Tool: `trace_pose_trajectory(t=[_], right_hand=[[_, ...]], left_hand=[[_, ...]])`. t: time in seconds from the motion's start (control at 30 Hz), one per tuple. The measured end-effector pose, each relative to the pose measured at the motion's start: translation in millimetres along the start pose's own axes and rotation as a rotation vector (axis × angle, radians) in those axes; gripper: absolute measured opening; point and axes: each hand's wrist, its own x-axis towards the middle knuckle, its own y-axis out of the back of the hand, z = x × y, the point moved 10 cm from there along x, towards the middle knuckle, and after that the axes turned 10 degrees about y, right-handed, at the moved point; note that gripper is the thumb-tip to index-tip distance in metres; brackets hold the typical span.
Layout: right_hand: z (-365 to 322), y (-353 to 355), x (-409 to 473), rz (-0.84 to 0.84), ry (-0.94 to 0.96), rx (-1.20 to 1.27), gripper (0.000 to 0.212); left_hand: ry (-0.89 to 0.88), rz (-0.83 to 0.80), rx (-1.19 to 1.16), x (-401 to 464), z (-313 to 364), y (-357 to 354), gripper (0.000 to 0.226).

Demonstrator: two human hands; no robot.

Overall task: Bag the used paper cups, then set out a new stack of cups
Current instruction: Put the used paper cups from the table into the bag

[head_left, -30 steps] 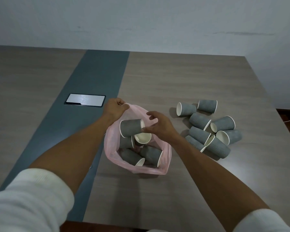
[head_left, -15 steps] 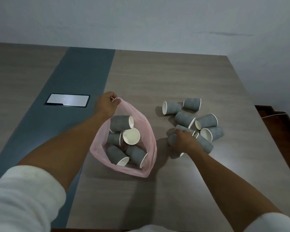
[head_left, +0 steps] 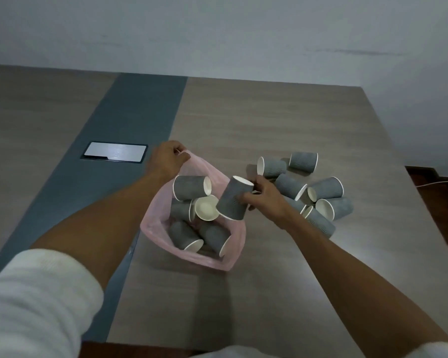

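- A grey paper cup [head_left: 232,198] hangs tilted over the pink bag's [head_left: 234,244] mouth, gripped by the right hand [head_left: 263,196].
- The left hand [head_left: 167,160] pinches the bag's far rim, holding it open.
- Bagging looks about half done; next, let go over the opening.
- Loose cups [head_left: 326,188] wait on the table [head_left: 269,117], just right.

The right hand [head_left: 263,198] covers part of the held cup [head_left: 233,198], and its fingers [head_left: 246,197] hide the cup's far side. The pink bag [head_left: 233,257] conceals the lower halves of the cups inside it [head_left: 192,187], so their count is unclear. At three o'clock from the bag, the loose cups [head_left: 326,188] overlap, and the right wrist hides some. Both white sleeves [head_left: 36,301] are cut off by the bottom edge. The surface [head_left: 269,125] runs off the left edge.
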Motion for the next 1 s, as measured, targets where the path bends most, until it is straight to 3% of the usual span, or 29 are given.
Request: trace_pose_trajectory(t=[0.2,0.27,0.37,0.43,0.53,0.6,0.67,0.73,0.8,0.87,1.0], right_hand=[[-14.4,-82.9,-1.8,-0.254,0.151,-0.114,0.038],[-15.9,-100.5,3.0,-0.284,0.216,-0.247,0.044],[0.2,-113.8,11.4,-0.314,0.228,-0.376,0.073],[1.1,-101.8,9.3,-0.223,0.172,-0.355,0.072],[-7.0,-51.7,0.6,0.187,0.169,-0.431,0.046],[7.6,-27.7,-7.8,0.325,0.043,-0.563,0.047],[47.0,-16.9,-18.9,0.283,-0.246,-0.615,0.056],[82.8,-18.8,-31.7,0.184,-0.415,-0.524,0.052],[101.3,-29.1,-36.1,0.088,-0.42,-0.365,0.032],[104.4,-31.3,-33.9,0.068,-0.365,-0.354,0.025],[71.5,-0.3,-10.6,0.223,-0.249,-0.453,0.026]], left_hand=[[0.01,-0.014,-0.03,-5.5,-2.0,5.3,0.015],[0.017,-0.017,-0.043,-9.6,-0.2,4.5,0.015],[0.026,-0.03,-0.055,-10.9,-3.1,1.7,0.016],[0.033,-0.026,-0.072,-10.8,-7.1,1.8,0.014],[0.034,-0.018,-0.077,-9.6,-11.5,1.3,0.013],[0.031,-0.02,-0.073,-9.0,-12.1,1.2,0.013],[0.033,-0.019,-0.073,-7.1,-13.4,1.5,0.013],[0.035,-0.02,-0.069,-4.7,-15.3,0.2,0.014],[0.038,-0.019,-0.059,-3.8,-15.7,-2.1,0.014],[0.044,-0.012,-0.063,-1.8,-15.8,-5.0,0.013],[0.079,0.045,-0.097,0.5,-15.3,-0.9,0.015]])
